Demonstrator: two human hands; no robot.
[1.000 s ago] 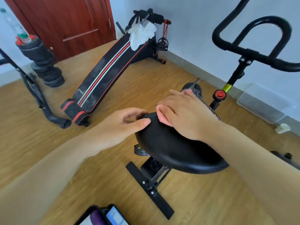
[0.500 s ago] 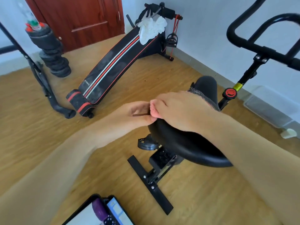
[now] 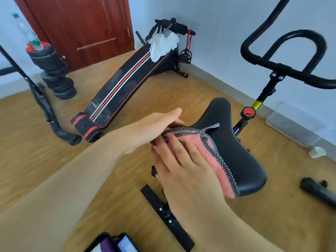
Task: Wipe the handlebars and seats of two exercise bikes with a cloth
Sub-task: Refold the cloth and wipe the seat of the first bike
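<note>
A black bike seat (image 3: 240,148) is in the middle of the view. A pink cloth (image 3: 212,155) with a black mesh edge is draped over the seat's left side. My right hand (image 3: 183,166) presses flat on the cloth with its fingers spread. My left hand (image 3: 156,124) reaches in from the left, its fingers straight along the cloth's far edge. Whether its thumb pinches the cloth is hidden. The bike's black handlebars (image 3: 283,51) rise at the upper right on a post with a red knob (image 3: 248,112).
A black and red sit-up bench (image 3: 123,91) with a white rag (image 3: 163,44) leans toward the corner. Stacked weight plates (image 3: 54,73) and a second black frame (image 3: 41,102) stand left. A clear box (image 3: 291,124) lies by the right wall, and a phone (image 3: 116,244) is at the bottom.
The cloth, earlier bunched under my right hand on top of the seat, now hangs spread over the seat's left side. My right hand slid down onto it, and my left hand's fingers straightened.
</note>
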